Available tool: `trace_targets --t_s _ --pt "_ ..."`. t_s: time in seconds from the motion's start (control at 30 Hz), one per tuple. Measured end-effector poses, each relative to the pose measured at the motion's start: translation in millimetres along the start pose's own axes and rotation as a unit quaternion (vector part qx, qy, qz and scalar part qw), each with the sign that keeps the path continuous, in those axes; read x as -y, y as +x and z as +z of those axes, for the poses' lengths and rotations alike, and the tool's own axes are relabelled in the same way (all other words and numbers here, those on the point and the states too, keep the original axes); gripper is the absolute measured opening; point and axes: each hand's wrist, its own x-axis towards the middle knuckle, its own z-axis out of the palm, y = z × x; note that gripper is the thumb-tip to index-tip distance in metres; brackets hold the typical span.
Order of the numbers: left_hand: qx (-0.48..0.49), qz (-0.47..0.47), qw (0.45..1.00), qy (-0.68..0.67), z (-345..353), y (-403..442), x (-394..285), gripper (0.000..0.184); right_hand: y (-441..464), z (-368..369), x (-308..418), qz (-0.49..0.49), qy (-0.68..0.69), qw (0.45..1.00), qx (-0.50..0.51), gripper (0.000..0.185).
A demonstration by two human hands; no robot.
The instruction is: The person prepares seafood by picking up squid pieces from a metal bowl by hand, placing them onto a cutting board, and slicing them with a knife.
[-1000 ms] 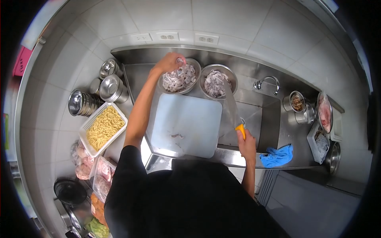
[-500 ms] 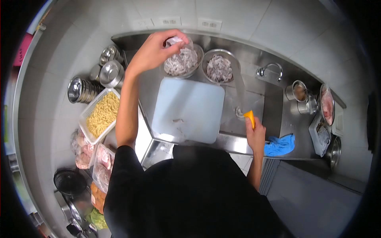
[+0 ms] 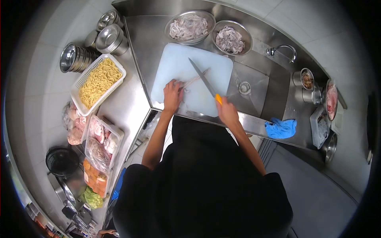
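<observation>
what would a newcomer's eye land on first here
Probably the long knife in the right grip, its yellow handle vivid above the pale cutting board. Next, the heap of yellow noodles in a white basket to the left, and the bright blue cloth on the steel counter to the right.

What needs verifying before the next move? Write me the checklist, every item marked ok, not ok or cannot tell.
1. Right hand gripping the long, yellow-handled steel knife: ok.
2. Left hand clear of the knife: ok, a gap shows.
3. Left hand's hold on the thin, pale strip secure: cannot tell.
4. Knife touching the strip: cannot tell.
5. Crumpled blue cloth off the light-blue, rectangular cutting board: ok.
</observation>
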Motion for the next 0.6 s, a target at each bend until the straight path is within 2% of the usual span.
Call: trace_targets --t_s 0.03,0.13,0.23,0.33,0.43,0.53,0.6 --pt "-0.028 0.035 0.999 -0.012 -2 8 -10 0.021 11 8 14 -0.01 -0.018 1.0 0.007 0.037" --pt "0.032 -0.004 0.999 -0.036 36 11 7 0.014 38 32 14 -0.017 -0.07 0.997 0.018 0.034" --pt "0.027 -0.006 0.999 -0.046 45 9 15 0.008 19 41 -10 0.016 -0.089 0.994 0.055 0.033" --pt "0.034 0.024 0.998 -0.038 34 4 10 0.008 -32 24 -60 0.027 -0.101 0.991 0.085 0.033" --pt "-0.01 0.061 0.997 -0.048 38 2 18 0.011 -74 3 -88 0.022 -0.136 0.987 0.081 0.033" --pt "-0.005 0.037 0.994 -0.104 25 -1 26 0.019 -82 -15 -84 -0.024 -0.151 0.987 0.054 0.033" --pt "-0.053 -0.011 0.996 -0.077 -2 -9 22 0.019 -77 -20 -66 -0.037 -0.115 0.992 0.026 0.032"
